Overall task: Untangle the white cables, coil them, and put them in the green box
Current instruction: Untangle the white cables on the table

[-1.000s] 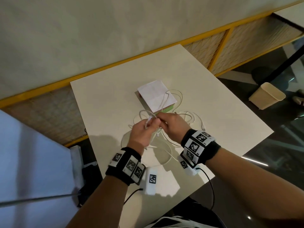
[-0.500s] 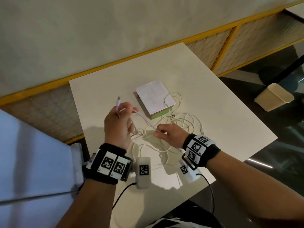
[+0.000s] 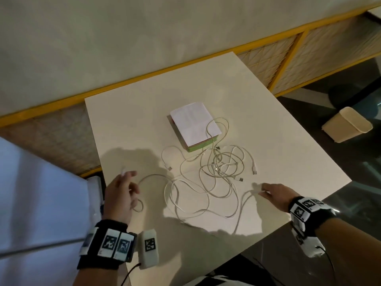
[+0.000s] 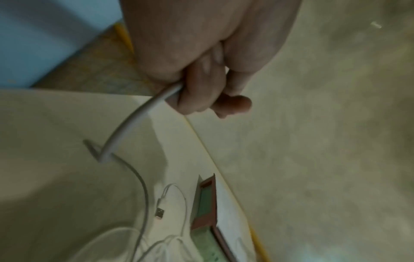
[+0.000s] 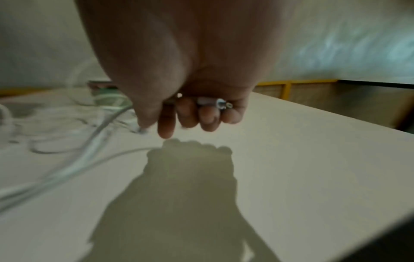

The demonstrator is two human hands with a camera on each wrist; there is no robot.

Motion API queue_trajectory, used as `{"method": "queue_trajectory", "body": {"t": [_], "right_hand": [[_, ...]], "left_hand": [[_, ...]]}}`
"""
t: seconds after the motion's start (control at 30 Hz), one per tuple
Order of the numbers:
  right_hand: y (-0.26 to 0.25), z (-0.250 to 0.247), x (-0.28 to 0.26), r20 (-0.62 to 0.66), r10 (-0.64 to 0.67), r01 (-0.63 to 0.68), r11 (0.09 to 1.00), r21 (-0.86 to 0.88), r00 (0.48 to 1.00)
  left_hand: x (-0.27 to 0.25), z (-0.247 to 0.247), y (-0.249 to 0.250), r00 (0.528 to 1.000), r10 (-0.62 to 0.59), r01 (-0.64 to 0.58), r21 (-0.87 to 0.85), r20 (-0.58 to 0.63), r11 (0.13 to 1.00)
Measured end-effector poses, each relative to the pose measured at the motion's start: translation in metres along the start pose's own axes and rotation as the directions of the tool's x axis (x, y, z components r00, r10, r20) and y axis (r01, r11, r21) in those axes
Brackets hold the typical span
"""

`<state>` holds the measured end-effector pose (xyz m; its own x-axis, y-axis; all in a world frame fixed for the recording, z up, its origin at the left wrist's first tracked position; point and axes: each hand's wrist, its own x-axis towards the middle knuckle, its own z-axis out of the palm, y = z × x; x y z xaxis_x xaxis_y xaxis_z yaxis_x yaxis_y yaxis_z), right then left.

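Both hands have spread apart, each hand's fingers (image 4: pixel 197 92) pinching one end of a white cable (image 3: pixel 185 203).

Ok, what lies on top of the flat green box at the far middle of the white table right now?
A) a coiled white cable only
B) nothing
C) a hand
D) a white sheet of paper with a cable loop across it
D: a white sheet of paper covers the flat green box, and a loop of white cable lies across its corner.
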<state>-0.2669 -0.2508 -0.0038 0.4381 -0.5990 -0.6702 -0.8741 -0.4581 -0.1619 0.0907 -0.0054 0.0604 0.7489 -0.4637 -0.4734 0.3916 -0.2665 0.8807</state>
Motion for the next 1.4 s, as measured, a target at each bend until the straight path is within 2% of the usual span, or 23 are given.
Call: {"method": "queue_trajectory", "body": {"t": [0.07,0.17,0.27,0.33,0.4,0.47,0.53,0.57,0.63,0.73,0.77,0.87,0.9,0.97,1.03,1.1,1.17,1.3,1.4], "right_hand": [[0.02,0.004,0.01,-0.034,0.08,-0.08,0.997,-0.005,0.996],[0.022,-0.001,0.021,-0.148,0.153,-0.12,0.97,0.209,0.977],[0.006,-0.013,0.033,-0.379,0.195,-0.069,0.944,0.323,0.904],[-0.014,-0.021,0.046,-0.458,0.165,0.006,0.937,0.35,0.874],[-0.04,-0.027,0.06,-0.409,0.127,0.035,0.93,0.366,0.904],[-0.064,-0.031,0.073,-0.241,0.143,-0.045,0.929,0.368,0.96],[-0.083,-0.037,0.076,-0.139,0.121,-0.058,0.92,0.388,0.983],[-0.09,-0.043,0.073,-0.151,0.071,0.004,0.893,0.449,0.986],[-0.104,-0.058,0.058,-0.281,-0.031,0.201,0.774,0.601,0.959],[-0.129,-0.089,0.013,-0.412,-0.215,0.463,0.477,0.747,0.885],[-0.135,-0.097,-0.001,-0.42,-0.289,0.509,0.432,0.745,0.86],[-0.148,-0.104,-0.028,-0.4,-0.478,0.596,0.39,0.702,0.782],[-0.15,-0.101,-0.032,-0.363,-0.523,0.598,0.401,0.694,0.772],[-0.154,-0.088,-0.036,-0.259,-0.578,0.586,0.497,0.64,0.774],[-0.156,-0.074,-0.039,-0.169,-0.618,0.581,0.561,0.589,0.768],[-0.151,-0.061,-0.039,-0.147,-0.631,0.596,0.592,0.542,0.761],[-0.14,-0.052,-0.037,-0.146,-0.614,0.59,0.622,0.515,0.775],[-0.127,-0.042,-0.03,-0.127,-0.638,0.627,0.665,0.406,0.76],[-0.126,-0.033,-0.025,-0.071,-0.64,0.617,0.697,0.366,0.765]], "left_hand": [[0.002,-0.007,0.003,0.993,-0.08,0.064,-0.179,-0.084,0.982],[0.008,-0.016,0.001,0.971,-0.177,0.121,-0.307,-0.164,0.944],[0.008,-0.017,-0.008,0.963,-0.194,0.127,-0.318,-0.189,0.939],[0.005,-0.014,-0.016,0.967,-0.191,0.133,-0.306,-0.168,0.943],[0.002,-0.01,-0.022,0.972,-0.197,0.152,-0.297,-0.128,0.943],[0.0,-0.004,-0.025,0.971,-0.219,0.184,-0.292,-0.092,0.939],[-0.002,0.002,-0.028,0.97,-0.233,0.206,-0.281,-0.067,0.937],[-0.002,0.005,-0.028,0.971,-0.234,0.212,-0.27,-0.052,0.939],[-0.006,0.014,-0.024,0.974,-0.229,0.222,-0.227,-0.005,0.948],[-0.015,0.039,-0.011,0.974,-0.194,0.205,-0.091,0.119,0.975],[-0.018,0.05,-0.006,0.968,-0.178,0.188,-0.044,0.175,0.981],[-0.024,0.087,0.008,0.917,-0.198,0.211,0.001,0.346,0.977],[-0.025,0.098,0.011,0.892,-0.224,0.249,-0.013,0.393,0.969],[-0.024,0.113,0.015,0.854,-0.257,0.336,-0.102,0.452,0.936],[-0.019,0.117,0.016,0.848,-0.267,0.415,-0.263,0.457,0.871],[-0.011,0.109,0.015,0.856,-0.273,0.459,-0.401,0.44,0.793],[-0.006,0.098,0.012,0.851,-0.275,0.483,-0.462,0.447,0.744],[-0.008,0.087,0.006,0.846,-0.243,0.453,-0.399,0.475,0.797],[-0.008,0.086,0.003,0.866,-0.226,0.403,-0.357,0.446,0.843]]}}
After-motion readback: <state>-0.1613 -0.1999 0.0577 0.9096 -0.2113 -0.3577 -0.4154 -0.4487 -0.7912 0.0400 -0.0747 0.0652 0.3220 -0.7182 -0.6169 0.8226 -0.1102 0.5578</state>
